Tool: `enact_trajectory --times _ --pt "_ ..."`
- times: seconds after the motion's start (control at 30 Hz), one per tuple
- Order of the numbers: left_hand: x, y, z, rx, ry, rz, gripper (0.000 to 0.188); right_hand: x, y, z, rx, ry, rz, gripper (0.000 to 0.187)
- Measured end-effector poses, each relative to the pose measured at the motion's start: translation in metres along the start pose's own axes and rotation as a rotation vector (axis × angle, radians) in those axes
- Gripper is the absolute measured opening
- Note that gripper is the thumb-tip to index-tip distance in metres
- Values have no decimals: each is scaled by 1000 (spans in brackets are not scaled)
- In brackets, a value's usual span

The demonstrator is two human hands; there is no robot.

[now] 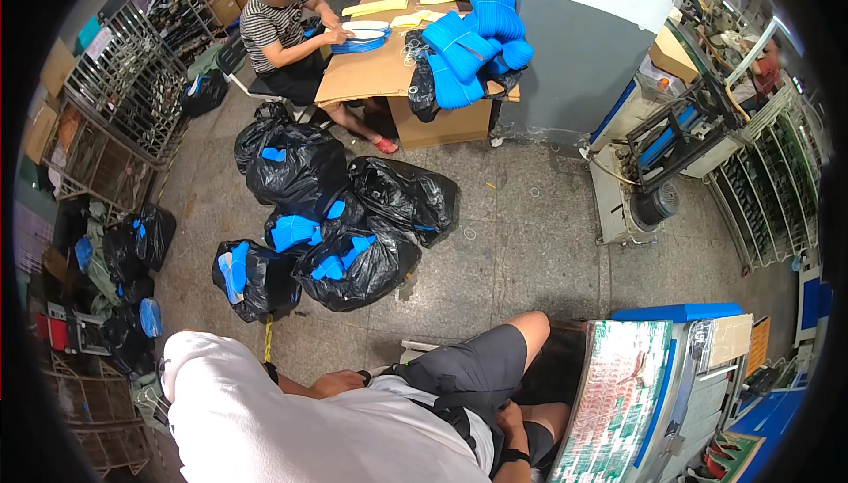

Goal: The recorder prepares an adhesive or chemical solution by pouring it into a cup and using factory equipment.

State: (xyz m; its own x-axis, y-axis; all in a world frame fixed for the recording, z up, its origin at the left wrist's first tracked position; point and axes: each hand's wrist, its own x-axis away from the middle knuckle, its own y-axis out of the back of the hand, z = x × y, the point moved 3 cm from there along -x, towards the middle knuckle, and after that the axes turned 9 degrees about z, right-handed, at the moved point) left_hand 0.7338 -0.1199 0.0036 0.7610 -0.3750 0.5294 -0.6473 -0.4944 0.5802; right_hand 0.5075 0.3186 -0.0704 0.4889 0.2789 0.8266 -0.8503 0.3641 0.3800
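Observation:
My left hand point(338, 383) is beside my hip at the lower middle, with its fingers curled against a small dark object point(363, 378) whose kind I cannot make out. Over my lap, my right hand point(510, 419) is closed against my dark shorts point(468, 366); what its fingers hold, if anything, is hidden. A black band point(512, 456) circles my right wrist. My white shirt point(265, 412) fills much of the lower left. To my right stands a work surface point(609, 395) covered with a printed, red-and-green sheet.
Black plastic bags point(300, 169) with blue pieces crowd the floor ahead. Beyond, a seated person point(278, 37) handles pale and blue pieces at a cardboard-topped table point(371, 81), beside blue bundles point(459, 50). A machine with a motor point(652, 205) stands right; wire racks point(128, 85) line the left.

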Motion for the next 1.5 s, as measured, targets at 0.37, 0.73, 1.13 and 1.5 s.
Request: enact_trajectory --times 0.37,0.73,1.13,1.5 --pt "-1 7 -6 31 -5 -13 36 -3 -4 -10 -22 31 -33 34" --pt "-4 29 -25 2 38 81 34 -16 -12 -31 -23 5 -78 37" --pt "-3 27 -26 9 119 121 35 -12 -10 -24 -55 -7 -66 33" --pt "3 6 -11 45 142 116 36 -4 -4 -2 -113 19 -12 36"
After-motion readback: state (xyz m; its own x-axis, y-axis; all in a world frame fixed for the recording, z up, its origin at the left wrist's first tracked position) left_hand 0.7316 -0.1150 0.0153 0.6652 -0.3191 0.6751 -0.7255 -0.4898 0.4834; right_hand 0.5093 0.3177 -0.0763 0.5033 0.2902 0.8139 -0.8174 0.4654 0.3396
